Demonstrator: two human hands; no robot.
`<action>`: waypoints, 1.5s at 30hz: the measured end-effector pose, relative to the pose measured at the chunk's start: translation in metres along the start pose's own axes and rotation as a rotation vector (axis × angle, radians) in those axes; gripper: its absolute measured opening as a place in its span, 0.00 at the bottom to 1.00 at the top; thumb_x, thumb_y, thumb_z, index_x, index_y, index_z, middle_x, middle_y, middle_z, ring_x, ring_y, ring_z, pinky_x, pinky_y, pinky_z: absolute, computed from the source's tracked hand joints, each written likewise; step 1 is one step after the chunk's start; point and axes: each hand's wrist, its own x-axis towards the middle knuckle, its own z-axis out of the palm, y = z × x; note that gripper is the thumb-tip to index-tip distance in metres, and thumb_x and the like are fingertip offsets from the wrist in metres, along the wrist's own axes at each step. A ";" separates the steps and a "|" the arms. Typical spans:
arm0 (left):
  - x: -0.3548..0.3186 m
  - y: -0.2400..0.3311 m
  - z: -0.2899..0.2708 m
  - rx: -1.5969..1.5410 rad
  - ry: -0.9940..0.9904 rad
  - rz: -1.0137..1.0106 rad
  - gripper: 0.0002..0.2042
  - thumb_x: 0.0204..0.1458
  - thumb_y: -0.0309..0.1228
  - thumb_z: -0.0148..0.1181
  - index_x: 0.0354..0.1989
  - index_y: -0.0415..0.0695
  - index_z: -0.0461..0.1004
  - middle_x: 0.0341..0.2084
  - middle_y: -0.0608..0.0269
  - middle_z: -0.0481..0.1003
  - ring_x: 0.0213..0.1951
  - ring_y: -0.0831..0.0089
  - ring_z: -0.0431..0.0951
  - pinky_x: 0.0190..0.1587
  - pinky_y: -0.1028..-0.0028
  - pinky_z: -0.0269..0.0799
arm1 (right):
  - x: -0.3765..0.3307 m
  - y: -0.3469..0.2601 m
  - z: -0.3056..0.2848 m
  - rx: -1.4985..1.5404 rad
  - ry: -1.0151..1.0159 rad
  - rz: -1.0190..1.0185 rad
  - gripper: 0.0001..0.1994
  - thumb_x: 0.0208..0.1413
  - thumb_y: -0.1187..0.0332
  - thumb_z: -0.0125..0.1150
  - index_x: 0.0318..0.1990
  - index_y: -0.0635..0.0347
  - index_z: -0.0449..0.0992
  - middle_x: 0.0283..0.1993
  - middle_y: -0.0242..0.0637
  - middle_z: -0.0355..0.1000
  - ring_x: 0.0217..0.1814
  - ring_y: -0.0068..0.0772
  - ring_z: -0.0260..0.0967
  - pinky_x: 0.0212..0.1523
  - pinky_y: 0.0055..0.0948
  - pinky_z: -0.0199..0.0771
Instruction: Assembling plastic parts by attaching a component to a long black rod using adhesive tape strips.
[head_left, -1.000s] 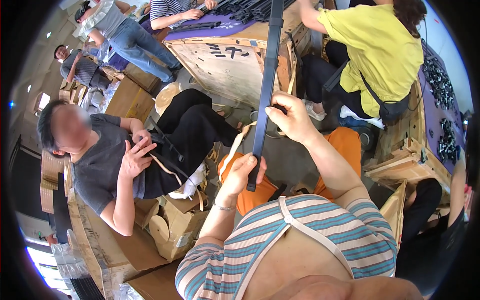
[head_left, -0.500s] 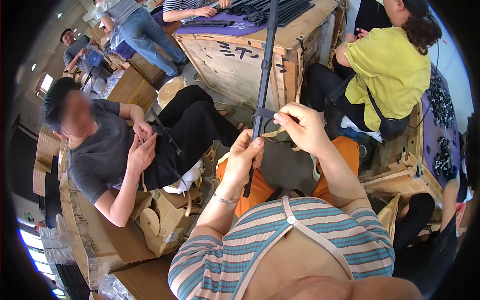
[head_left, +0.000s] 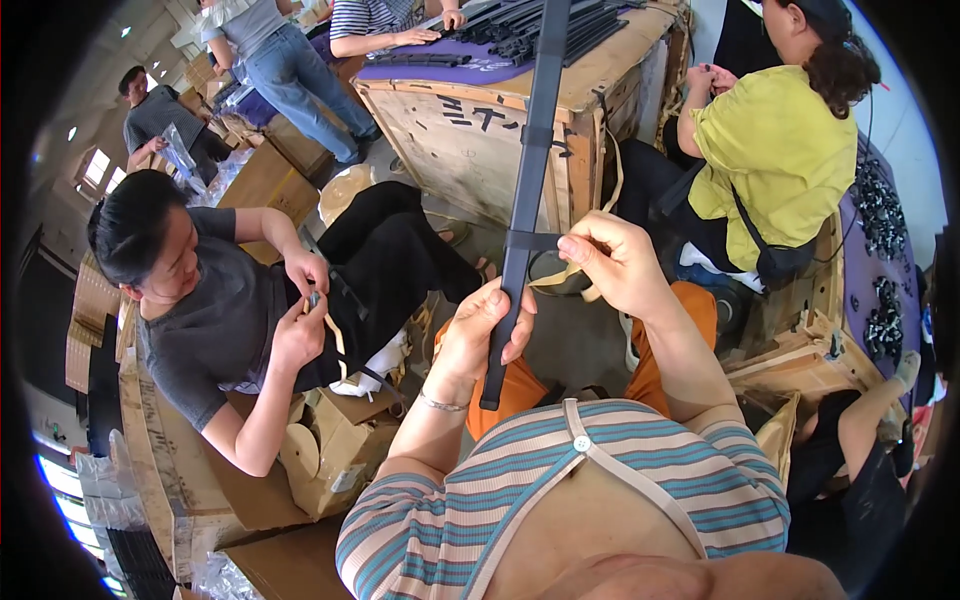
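Dark bar (head_left: 529, 180) being held.
Left grip (head_left: 474, 328) is clasping its lower part; right grip (head_left: 620, 258) is pinching a strap (head_left: 541, 242) crossing it.

Lg wooden crate (head_left: 440, 150) bkgd ctr, purple cloth (head_left: 440, 73) on top; co-worker in yellow top (head_left: 780, 150), R; seated co-worker in grey tee (head_left: 220, 335), L, nr cardbd box (head_left: 345, 450).

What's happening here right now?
The person's left hand grips a long dark bar near its lower end, while the right hand pinches a dark strip that sticks out sideways from the bar. A seated co-worker at the left holds a small piece in both hands. Ahead, more dark bars lie on a purple cloth atop a wooden crate.
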 end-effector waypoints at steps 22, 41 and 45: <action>0.027 -0.035 -0.016 0.886 0.690 0.423 0.12 0.58 0.35 0.44 0.30 0.40 0.69 0.15 0.75 0.63 0.17 0.88 0.57 0.20 0.85 0.52 | -0.005 -0.009 0.007 -0.207 0.113 -0.103 0.08 0.51 0.71 0.58 0.24 0.65 0.70 0.20 0.37 0.63 0.18 0.27 0.58 0.20 0.25 0.58; 0.007 0.002 -0.008 -0.208 0.036 -0.144 0.15 0.56 0.43 0.47 0.29 0.43 0.63 0.09 0.71 0.56 0.11 0.82 0.54 0.13 0.82 0.49 | -0.004 -0.002 0.006 -0.149 0.081 -0.043 0.10 0.51 0.70 0.59 0.24 0.66 0.70 0.18 0.32 0.60 0.18 0.19 0.55 0.19 0.22 0.53; 0.002 0.002 -0.008 -0.394 -0.158 -0.227 0.16 0.54 0.44 0.51 0.25 0.43 0.61 0.09 0.75 0.54 0.10 0.86 0.52 0.11 0.85 0.45 | -0.008 -0.007 0.003 -0.168 0.062 -0.078 0.11 0.52 0.69 0.58 0.22 0.66 0.70 0.20 0.30 0.59 0.20 0.17 0.53 0.20 0.20 0.52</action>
